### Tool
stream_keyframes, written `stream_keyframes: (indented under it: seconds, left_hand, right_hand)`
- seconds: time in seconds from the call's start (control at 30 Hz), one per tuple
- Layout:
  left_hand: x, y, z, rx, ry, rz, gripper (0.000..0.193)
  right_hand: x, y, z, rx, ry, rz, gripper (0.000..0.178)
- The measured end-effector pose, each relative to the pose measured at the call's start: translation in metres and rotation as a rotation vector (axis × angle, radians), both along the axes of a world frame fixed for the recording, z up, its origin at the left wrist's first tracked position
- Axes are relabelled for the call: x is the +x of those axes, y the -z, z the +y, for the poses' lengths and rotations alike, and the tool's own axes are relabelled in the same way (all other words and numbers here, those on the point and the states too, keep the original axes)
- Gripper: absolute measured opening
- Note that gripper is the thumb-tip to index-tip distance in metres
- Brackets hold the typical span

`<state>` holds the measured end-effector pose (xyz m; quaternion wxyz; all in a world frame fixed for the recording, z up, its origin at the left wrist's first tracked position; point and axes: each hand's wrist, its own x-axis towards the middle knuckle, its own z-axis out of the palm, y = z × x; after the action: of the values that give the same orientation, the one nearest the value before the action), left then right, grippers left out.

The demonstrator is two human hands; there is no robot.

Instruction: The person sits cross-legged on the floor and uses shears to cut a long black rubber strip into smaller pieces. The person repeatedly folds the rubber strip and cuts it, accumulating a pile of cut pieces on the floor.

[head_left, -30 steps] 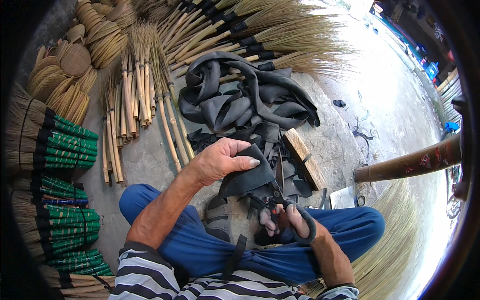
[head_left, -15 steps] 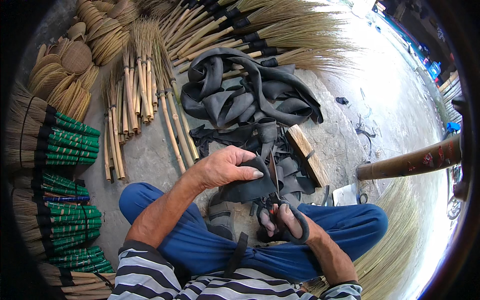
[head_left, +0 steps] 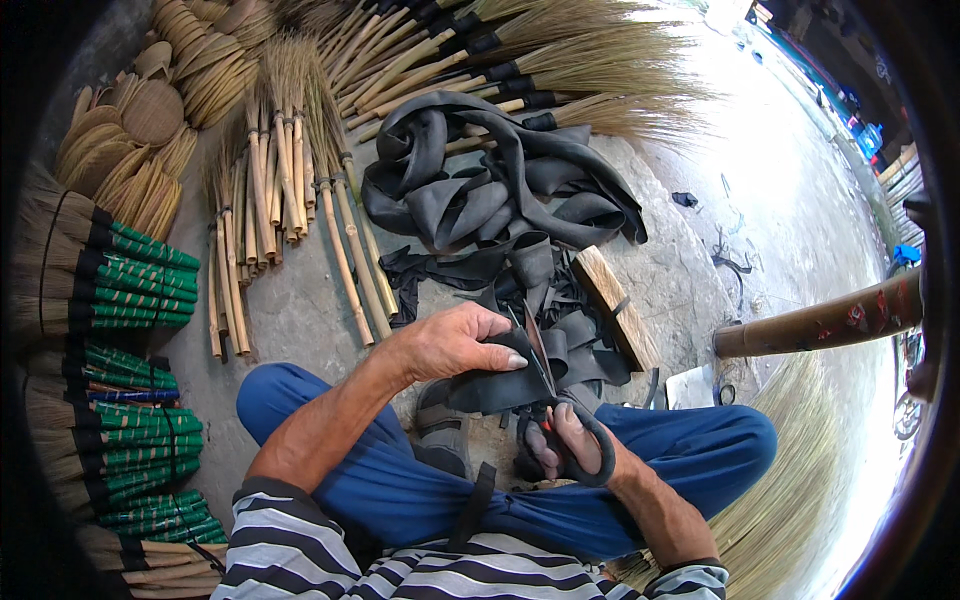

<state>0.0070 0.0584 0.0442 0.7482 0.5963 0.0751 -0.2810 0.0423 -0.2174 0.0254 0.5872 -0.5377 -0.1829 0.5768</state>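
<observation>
Between thumb and fingers, my left hand (head_left: 463,342) pinches a flat piece of black rubber sheet (head_left: 490,388). My right hand (head_left: 577,437) is closed round the large black-handled scissors (head_left: 538,352), whose pointed blades aim away from me. Those blades lie at the right edge of the rubber piece, close to my left fingertips, and stand a little apart. Part of the rubber is hidden under my left fingers. Just beyond the hands lie cut black rubber strips (head_left: 570,340), with a large tangle of black rubber (head_left: 500,190) behind them.
A wooden block (head_left: 612,310) lies right of the strips. Bamboo-handled brooms (head_left: 285,170) and more grass brooms (head_left: 480,60) lie beyond. Green-bound brooms (head_left: 145,280) and woven baskets (head_left: 150,115) are stacked at left. A brown pole (head_left: 820,318) juts in from the right.
The scissors' blades have tilted left and opened slightly. My left hand and the rubber piece have shifted a little, with the rubber's upper corner now lower.
</observation>
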Motion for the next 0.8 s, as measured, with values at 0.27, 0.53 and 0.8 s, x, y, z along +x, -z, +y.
stream_keyframes:
  seconds: [0.27,0.53,0.8]
  left_hand:
    - [-0.001,0.001,0.006,0.073,-0.002,0.033,0.031]
    - [-0.004,-0.006,0.001,0.031,0.029,-0.017,0.03]
    - [-0.009,0.0,0.007,0.041,0.027,-0.026,0.027]
  right_hand:
    - [0.009,-0.005,-0.003,-0.062,-0.081,-0.109,0.072]
    - [-0.001,0.001,0.001,0.159,-0.042,-0.016,0.068]
    - [0.002,-0.001,-0.001,-0.056,-0.051,-0.044,0.071]
